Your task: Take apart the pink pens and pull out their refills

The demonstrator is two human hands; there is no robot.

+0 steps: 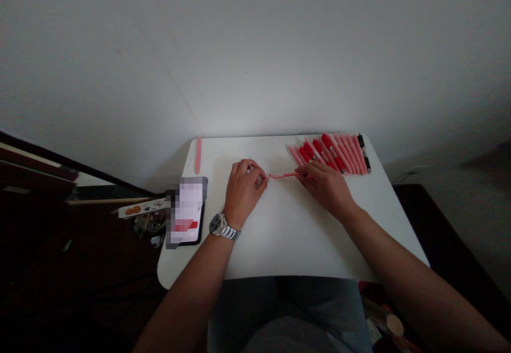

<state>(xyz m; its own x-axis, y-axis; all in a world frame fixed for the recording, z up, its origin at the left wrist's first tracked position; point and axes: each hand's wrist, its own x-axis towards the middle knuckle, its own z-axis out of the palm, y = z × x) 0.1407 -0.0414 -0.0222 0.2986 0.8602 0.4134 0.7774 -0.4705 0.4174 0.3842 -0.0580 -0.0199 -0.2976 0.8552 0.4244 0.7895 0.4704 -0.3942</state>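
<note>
A small white table (287, 236) stands against a pale wall. My left hand (242, 189), with a metal watch on its wrist, is closed and pinches the left tip of a pink pen (284, 174) that lies level above the tabletop. My right hand (325, 185) is closed round the pen's right end. Just beyond my right hand, several pink and red pens (331, 153) lie side by side in a fanned row at the table's far right. A single pink pen (198, 154) lies alone near the far left corner.
A phone (187, 212) in a dark case rests at the table's left edge. Dark furniture and clutter (143, 214) fill the floor to the left. My lap in grey trousers (287, 310) is under the near edge.
</note>
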